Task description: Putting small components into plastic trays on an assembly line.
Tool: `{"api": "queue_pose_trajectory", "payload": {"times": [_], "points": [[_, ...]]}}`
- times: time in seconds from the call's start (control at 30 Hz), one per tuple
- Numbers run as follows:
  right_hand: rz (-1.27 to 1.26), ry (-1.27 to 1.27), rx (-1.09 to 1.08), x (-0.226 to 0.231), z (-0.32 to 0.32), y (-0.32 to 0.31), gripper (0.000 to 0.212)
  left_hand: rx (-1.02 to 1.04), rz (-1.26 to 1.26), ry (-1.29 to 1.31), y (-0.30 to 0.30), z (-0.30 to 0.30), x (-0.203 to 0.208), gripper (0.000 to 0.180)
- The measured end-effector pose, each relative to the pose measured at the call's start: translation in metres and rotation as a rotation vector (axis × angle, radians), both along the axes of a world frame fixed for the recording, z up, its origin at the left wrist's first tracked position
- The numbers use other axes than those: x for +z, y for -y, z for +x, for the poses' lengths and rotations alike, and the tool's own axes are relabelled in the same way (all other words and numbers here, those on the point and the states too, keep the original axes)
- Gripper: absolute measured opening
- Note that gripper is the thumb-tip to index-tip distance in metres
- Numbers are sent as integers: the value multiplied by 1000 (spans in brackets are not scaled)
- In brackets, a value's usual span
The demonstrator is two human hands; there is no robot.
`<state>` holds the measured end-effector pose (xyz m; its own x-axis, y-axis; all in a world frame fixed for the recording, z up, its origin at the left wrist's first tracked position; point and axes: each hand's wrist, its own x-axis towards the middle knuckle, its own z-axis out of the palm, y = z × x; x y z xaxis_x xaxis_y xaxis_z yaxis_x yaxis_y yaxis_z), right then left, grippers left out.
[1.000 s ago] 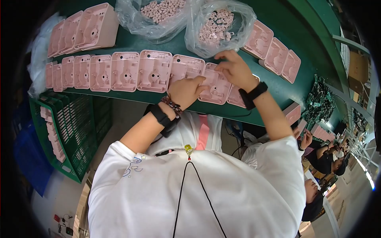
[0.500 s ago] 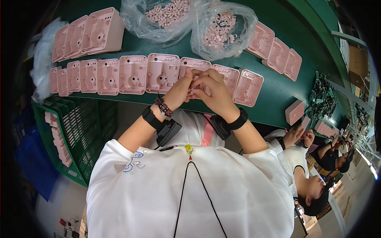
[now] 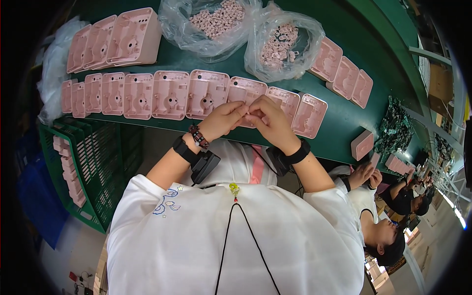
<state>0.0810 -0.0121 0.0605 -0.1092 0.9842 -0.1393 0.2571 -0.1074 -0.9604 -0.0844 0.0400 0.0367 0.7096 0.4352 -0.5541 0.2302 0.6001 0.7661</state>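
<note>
Above the near edge of the table, my left hand (image 3: 225,119) and my right hand (image 3: 273,122) meet fingertip to fingertip. Both are closed in a pinch around a small pink plastic part (image 3: 247,111), mostly covered by the fingers. Right behind them stands a pink plastic housing (image 3: 249,87), open side up and partly hidden by my hands. It belongs to a row of like housings; one with a round hole (image 3: 208,83) is just left of it, and another (image 3: 310,115) closes the row at the right.
Two clear bags of small pink parts, a left bag (image 3: 189,37) and a right bag (image 3: 255,64), lie behind the row. More housings (image 3: 133,37) stand back left and back right. A green crate (image 3: 88,172) sits below left. A co-worker's hands (image 3: 366,174) are at the right.
My hands have drawn back slightly toward me, off the housing, and their fingertips have come together. The view has shifted a little.
</note>
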Motion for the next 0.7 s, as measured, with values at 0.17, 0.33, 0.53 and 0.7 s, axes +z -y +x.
{"api": "queue_pose_trajectory", "payload": {"times": [0.17,0.33,0.53,0.7], "points": [[40,217,155,0,1,-23,13,31,-39,52,-5,-11,-14,30],[219,332,178,-26,4,-51,11,173,379,-110,1,-12,-31,27],[654,796,477,-53,18,-87,6,-58,969,-697,1,-16,-19,28],[664,922,632,-60,11,-97,8,-79,955,-732,0,-21,-25,24]]}}
